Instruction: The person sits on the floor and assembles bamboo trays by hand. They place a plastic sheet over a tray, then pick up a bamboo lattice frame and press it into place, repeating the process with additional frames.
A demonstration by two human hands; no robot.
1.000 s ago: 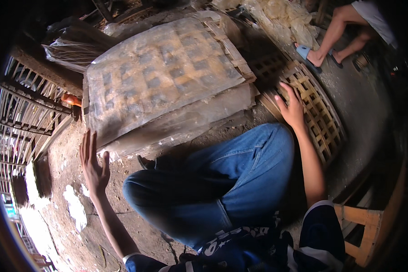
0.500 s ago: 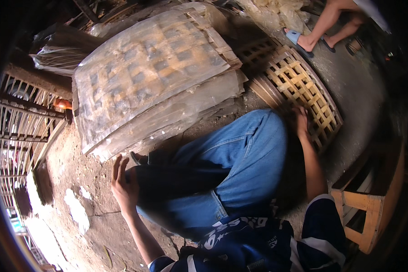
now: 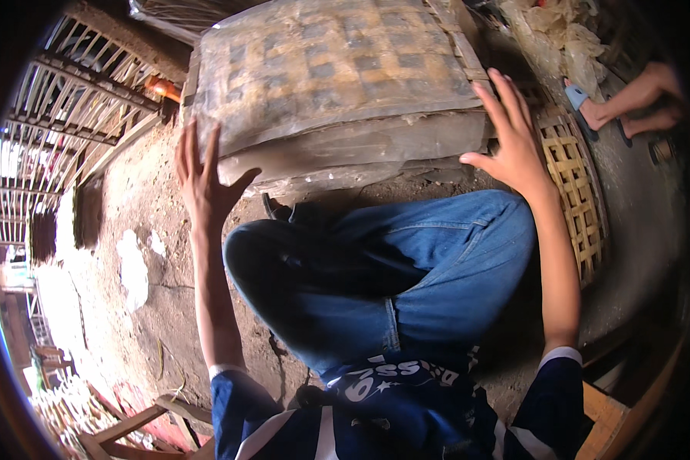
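- Stack (image 3: 376,142) of flat layers is set on the ground just beyond the crossed, jeans-clad legs (image 3: 437,253) of the seated person.
- Its top is covered by cloudy plastic sheeting (image 3: 341,80) (a woven lattice pattern is seen through it).
- The left hand (image 3: 204,188) is raised by the near left corner of the stack, fingers splayed and thumb spread wide; whether the sheeting is touched by the fingertips cannot be told.
- The right hand (image 3: 520,157) is likewise spread, its fingers angled toward the near right corner (contact there cannot be told either).
- To the right, partly hidden by the right forearm, a bare woven lattice panel (image 3: 576,184) is seen.
- Beyond that panel, another person's lower legs (image 3: 640,92) are seen, one foot shod in a light blue sandal (image 3: 576,97).
- Crumpled plastic (image 3: 552,42) is heaped at the upper right.
- The left side is bounded by a slatted fence (image 3: 77,96).
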